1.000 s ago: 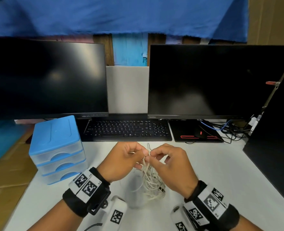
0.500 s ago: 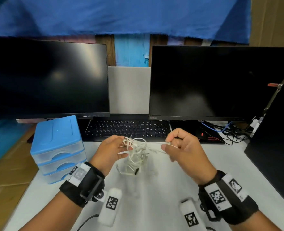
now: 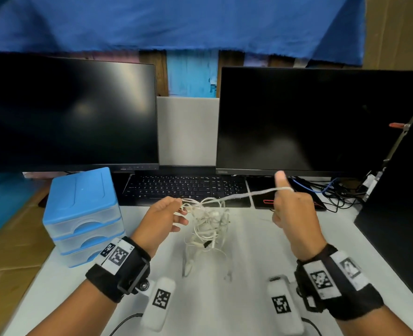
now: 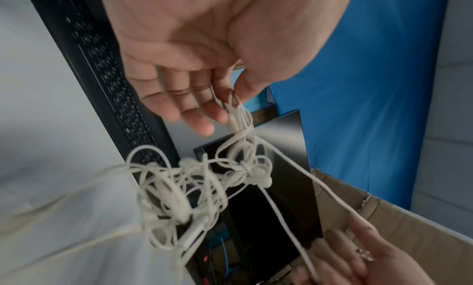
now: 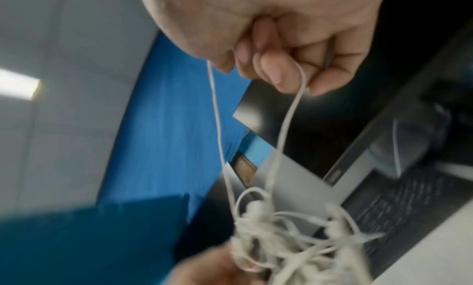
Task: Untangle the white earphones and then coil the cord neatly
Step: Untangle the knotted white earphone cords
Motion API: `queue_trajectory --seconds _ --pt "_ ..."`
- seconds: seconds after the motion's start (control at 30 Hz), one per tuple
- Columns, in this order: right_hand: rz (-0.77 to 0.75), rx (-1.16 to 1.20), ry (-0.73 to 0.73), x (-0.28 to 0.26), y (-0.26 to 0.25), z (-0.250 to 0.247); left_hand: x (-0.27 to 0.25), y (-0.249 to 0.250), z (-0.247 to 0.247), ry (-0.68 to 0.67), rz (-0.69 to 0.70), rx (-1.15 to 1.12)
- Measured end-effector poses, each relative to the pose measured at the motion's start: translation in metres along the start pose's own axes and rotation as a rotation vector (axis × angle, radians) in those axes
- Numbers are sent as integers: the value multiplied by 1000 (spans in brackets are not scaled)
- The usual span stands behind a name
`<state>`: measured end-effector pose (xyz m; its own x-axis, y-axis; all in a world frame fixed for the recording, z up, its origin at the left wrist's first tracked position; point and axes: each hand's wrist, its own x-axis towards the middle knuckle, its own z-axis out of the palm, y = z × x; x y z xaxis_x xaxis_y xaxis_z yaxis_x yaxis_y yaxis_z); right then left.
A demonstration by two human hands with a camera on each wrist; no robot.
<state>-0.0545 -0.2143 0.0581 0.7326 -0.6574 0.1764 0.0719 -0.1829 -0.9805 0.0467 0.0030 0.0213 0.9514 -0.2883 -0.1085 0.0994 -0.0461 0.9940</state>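
Note:
The white earphones hang as a knotted tangle above the white desk, between my two hands. My left hand pinches several strands at the top of the tangle between thumb and forefinger, its other fingers straight. My right hand has a loop of cord pulled out to the right; the loop runs over its curled forefinger, the other fingers folded into the palm. An earbud shows in the knot. The cord's lower loops dangle close to the desk.
A blue drawer unit stands at the left of the desk. Behind the hands lie a black keyboard and two dark monitors. Loose cables sit at back right, a black panel at the right edge.
My hands have moved apart. The right hand has drawn a length of cord out to the right and upward, while the left holds the tangle, which has risen off the desk.

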Motion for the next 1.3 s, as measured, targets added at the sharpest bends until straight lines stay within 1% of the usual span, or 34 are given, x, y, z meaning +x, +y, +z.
queue_trajectory --seconds 0.03,0.07,0.13,0.17,0.27,0.33,0.4,0.5,0.53,0.6,0.67,0.7,0.73,0.8,0.83,0.87,0.9,0.93,0.97,1.03,1.1,1.2,1.23,1.27,1.3 --pt "101 173 -22 2 -4 -1 1 -1 -1 7 -14 15" --pt "148 319 -65 3 -8 -5 2 -3 -4 24 -33 14" --pt "161 523 -151 5 -11 -12 5 -7 -10 59 -79 -51" --pt "143 547 -170 6 -12 -17 6 -8 -13 65 -97 -91" --pt "63 394 -197 10 -11 -22 8 -8 -19 78 -136 -201" --pt "63 233 -250 12 -7 -20 9 -6 -18 83 -133 -255" --pt "63 42 -394 13 -1 -20 7 -3 -16 83 -98 -273" --pt "65 -243 -737 9 7 -21 3 3 -12 75 -37 -317" --pt "72 -348 -814 5 7 -20 2 6 -10 62 -27 -351" --pt "106 -479 -876 -2 6 -15 -1 10 -8 28 -14 -416" --pt "146 -492 -841 -8 5 -7 -3 13 -6 0 -2 -452" --pt "115 -516 -781 -11 6 -4 -3 15 -5 -11 5 -464" --pt "28 -604 -689 -12 8 -2 -4 16 -4 -20 13 -477" --pt "-188 -850 -466 -13 10 -2 -7 19 -3 -45 31 -507" --pt "-275 -899 -353 -16 10 -1 -9 21 -3 -59 40 -518" --pt "-355 -862 -275 -18 10 1 -11 22 -1 -73 46 -525" --pt "-409 -767 -257 -19 11 3 -13 23 1 -89 48 -524" --pt "-420 -629 -287 -21 12 7 -16 24 4 -109 52 -512" --pt "-378 -489 -342 -25 14 12 -19 24 6 -130 60 -493" --pt "-232 -287 -459 -30 17 23 -25 23 13 -182 90 -431" --pt "-135 -200 -515 -32 23 30 -29 21 16 -267 152 -331" --pt "-96 -155 -528 -32 28 29 -34 21 13 -409 247 -117" --pt "-103 -140 -528 -32 28 28 -35 22 12 -431 256 -83" --pt "-114 -116 -525 -32 27 28 -35 23 11 -416 255 -72" --pt "-127 -86 -517 -33 26 27 -35 26 11 -364 249 -77"
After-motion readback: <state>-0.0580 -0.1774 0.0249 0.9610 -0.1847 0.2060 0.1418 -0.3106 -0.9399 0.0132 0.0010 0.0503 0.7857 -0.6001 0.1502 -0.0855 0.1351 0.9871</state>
